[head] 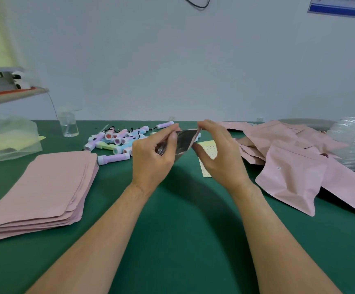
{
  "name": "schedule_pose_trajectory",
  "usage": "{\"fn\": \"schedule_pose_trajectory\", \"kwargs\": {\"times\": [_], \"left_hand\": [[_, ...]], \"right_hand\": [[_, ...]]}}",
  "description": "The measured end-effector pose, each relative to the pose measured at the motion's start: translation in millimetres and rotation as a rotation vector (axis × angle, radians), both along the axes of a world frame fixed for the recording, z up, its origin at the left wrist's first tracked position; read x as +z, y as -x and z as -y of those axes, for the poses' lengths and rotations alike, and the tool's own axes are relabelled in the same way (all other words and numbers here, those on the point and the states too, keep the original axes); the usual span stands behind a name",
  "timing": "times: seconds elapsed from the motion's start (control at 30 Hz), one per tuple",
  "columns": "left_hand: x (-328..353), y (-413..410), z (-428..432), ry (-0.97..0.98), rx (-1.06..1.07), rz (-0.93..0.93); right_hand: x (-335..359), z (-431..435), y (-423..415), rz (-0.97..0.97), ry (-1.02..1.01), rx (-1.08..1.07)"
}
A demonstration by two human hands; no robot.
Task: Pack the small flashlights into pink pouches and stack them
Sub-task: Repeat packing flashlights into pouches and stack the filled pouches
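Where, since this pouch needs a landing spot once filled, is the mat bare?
Bare green mat lies between the forearms toward the near edge, and between the flat pouch stack and the left hand. Crowded: the flashlight pile behind the held pouch, and the loose pouches at right.

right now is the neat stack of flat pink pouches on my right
No, the flat stack of pink pouches lies at the left of the green table; a loose heap of pouches lies at the right.
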State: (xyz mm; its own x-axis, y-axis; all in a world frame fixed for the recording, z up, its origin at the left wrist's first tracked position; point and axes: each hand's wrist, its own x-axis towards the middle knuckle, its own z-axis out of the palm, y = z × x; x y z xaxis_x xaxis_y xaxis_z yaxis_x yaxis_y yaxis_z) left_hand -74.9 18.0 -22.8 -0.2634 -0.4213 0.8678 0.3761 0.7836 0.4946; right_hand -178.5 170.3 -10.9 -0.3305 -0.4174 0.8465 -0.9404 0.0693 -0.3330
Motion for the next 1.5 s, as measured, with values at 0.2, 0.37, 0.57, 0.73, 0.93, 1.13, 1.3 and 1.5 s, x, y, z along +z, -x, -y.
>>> {"fn": "schedule_pose_trajectory", "kwargs": {"times": [0.2,0.37,0.57,0.73,0.93,1.13,1.3,1.5], "left_hand": [[3.1,-6.4,6.2,-0.189,-0.258,-0.054],[-5.2,-11.7,22.4,-0.423,-0.479,0.373],[-18.8,-14.1,36.2,-0.577,-0.732,0.809],[-18.6,-11.7,34.4,-0.792,-0.752,0.674],[-26.5,-7.7,37.6,-0.920,-0.644,0.606],[-25.3,-6.5,35.0,-0.900,-0.639,0.557],[-24.6,-7.7,35.4,-0.846,-0.625,0.599],[-24.7,-4.7,35.8,-0.855,-0.600,0.627]], "right_hand": [[7.6,-0.7,4.6,0.372,0.354,0.141],[15.2,-4.7,9.3,0.773,0.582,0.316],[1.4,-7.5,18.3,1.040,0.334,0.287],[-13.8,-0.1,16.2,1.120,-0.068,0.149],[-22.3,11.1,15.3,1.019,-0.126,0.043],[-22.8,11.1,9.2,0.936,0.038,0.152],[-23.9,14.1,4.1,0.940,0.049,0.133],[-25.1,13.5,2.7,0.951,0.162,0.085]]}}
